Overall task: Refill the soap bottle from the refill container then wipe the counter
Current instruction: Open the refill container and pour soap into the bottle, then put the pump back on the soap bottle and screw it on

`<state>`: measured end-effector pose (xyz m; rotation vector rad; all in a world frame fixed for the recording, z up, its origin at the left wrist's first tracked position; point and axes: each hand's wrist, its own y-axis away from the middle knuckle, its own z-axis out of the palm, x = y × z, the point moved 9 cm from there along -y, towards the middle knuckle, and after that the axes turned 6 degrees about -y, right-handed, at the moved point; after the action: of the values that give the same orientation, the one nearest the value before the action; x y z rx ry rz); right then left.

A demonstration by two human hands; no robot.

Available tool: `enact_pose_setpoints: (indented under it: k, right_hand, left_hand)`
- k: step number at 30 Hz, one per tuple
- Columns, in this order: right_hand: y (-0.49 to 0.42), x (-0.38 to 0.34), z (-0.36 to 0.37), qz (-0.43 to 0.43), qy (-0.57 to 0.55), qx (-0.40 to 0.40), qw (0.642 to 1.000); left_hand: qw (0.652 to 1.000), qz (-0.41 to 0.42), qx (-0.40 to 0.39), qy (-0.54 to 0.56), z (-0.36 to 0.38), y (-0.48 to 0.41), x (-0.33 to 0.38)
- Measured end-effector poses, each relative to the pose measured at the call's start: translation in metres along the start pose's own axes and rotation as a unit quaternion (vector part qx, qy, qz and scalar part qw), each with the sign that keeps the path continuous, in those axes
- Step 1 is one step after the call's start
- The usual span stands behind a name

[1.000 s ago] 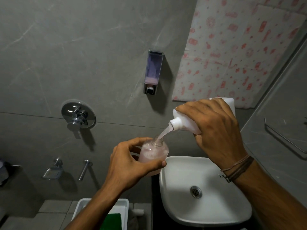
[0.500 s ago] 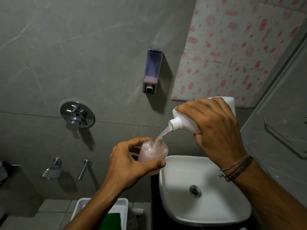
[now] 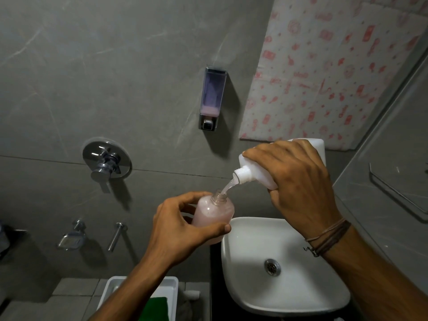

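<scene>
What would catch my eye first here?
A pale stream of soap runs from the tilted white refill container, gripped by the right hand, into the clear soap bottle held by the left hand. Below right sits a white sink; a wall dispenser hangs above.

We cannot see the base of the soap bottle (image 3: pixel 214 210): the thumb and palm of the left hand (image 3: pixel 178 230) cover its lower part, and that hand's fingertips pass out of sight behind it. The right hand (image 3: pixel 298 188) covers most of the refill container (image 3: pixel 257 167); only its neck, one shoulder and a far corner show. The worktop (image 3: pixel 215 286) appears only as a dark strip along the left edge of the sink (image 3: pixel 250 262), whose right side lies under the right forearm. The white tray (image 3: pixel 171 288) is crossed by the left forearm and cut by the bottom edge, as is the green thing (image 3: pixel 157 306) in it; we cannot tell cloth from sponge. A dark shape (image 3: pixel 4 239) is cut off at the left edge, and we cannot tell what it is.
</scene>
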<state>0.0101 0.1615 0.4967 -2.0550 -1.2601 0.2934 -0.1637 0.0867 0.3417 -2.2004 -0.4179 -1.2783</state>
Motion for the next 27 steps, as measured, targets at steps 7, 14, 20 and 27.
enact_pose_setpoints:
  k: [7,14,20,27]
  right_hand:
    - [0.013,0.003,0.018,0.064,-0.054,-0.035,0.996]
    - [0.065,0.035,0.073,0.277,-0.388,-0.040,0.878]
    - [0.159,0.046,0.122,0.412,-0.533,0.015,0.739]
    - [0.306,0.060,0.146,0.564,-0.462,0.054,0.682]
  left_hand:
    - [1.000,0.010,-0.001,-0.001,0.004,0.000,0.000]
    - [1.000,0.012,-0.008,0.008,0.012,0.006,-0.008]
    - [0.999,0.025,-0.025,0.028,0.025,0.021,-0.014]
    - [0.994,0.061,-0.042,0.076,0.048,0.050,-0.022]
